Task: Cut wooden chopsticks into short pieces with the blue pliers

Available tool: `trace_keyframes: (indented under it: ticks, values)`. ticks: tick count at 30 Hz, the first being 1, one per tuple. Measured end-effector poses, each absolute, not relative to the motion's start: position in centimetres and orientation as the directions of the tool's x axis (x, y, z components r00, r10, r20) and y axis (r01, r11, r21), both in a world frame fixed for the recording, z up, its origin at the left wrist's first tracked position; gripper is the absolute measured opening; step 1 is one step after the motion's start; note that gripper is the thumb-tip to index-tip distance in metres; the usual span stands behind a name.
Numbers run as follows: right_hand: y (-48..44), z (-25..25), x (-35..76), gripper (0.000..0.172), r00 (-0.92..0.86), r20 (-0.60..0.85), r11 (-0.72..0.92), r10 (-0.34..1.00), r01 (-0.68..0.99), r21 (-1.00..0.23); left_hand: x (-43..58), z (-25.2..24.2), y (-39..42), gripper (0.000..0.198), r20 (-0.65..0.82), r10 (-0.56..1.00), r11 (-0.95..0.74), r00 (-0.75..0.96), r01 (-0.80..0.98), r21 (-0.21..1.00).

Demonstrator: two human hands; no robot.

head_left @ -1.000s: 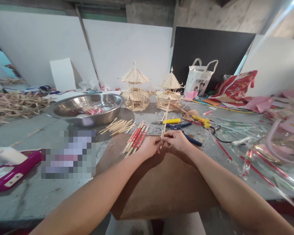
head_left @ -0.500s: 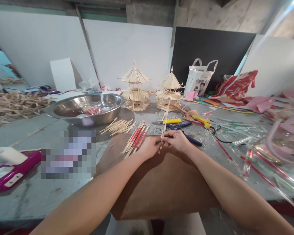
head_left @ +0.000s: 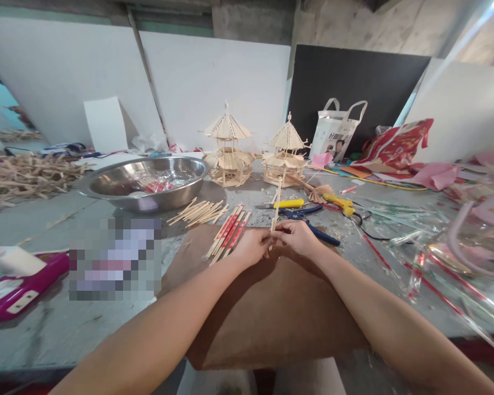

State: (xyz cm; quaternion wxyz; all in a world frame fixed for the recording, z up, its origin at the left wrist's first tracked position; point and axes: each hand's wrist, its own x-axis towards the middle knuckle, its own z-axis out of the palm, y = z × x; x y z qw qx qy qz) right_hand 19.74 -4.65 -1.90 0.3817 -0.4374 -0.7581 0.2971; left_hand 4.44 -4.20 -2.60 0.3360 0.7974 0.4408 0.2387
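Note:
My left hand (head_left: pixel 253 246) and my right hand (head_left: pixel 296 236) meet over the brown board (head_left: pixel 280 312), fingers pinched together. Between them stand thin wooden sticks (head_left: pixel 277 206), held nearly upright; one rises well above the others. Their lower ends are mostly hidden by my fingers. Left of my left hand lie wrapped chopsticks (head_left: pixel 229 233) with red-printed sleeves, partly on the board. Beyond them is a loose pile of bare sticks (head_left: pixel 200 212). Blue-handled pliers (head_left: pixel 323 235) and a yellow utility knife (head_left: pixel 288 203) lie just past my right hand.
Two stick-built pagodas (head_left: pixel 227 145) stand at the back. A steel basin (head_left: pixel 146 184) holds wrapped chopsticks. A yellow glue gun (head_left: pixel 343 205) and plastic wrappers (head_left: pixel 420 271) lie to the right. On the left are a purple tool (head_left: pixel 28 288) and a heap of wooden pieces (head_left: pixel 24 178).
The tall stick between my hands sits slightly lower and its top has shifted a little left. Both hands stay in nearly the same place.

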Motion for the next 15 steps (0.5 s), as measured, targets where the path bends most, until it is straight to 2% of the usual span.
trace_keyframes:
  ticks: [15]
  values:
    - [-4.78,-1.71,19.74,0.018,-0.344,0.351,0.485,0.871,0.481,-0.731,4.4,-2.97,-3.99,0.022,0.09,0.859,-0.381,0.505,0.51,0.771]
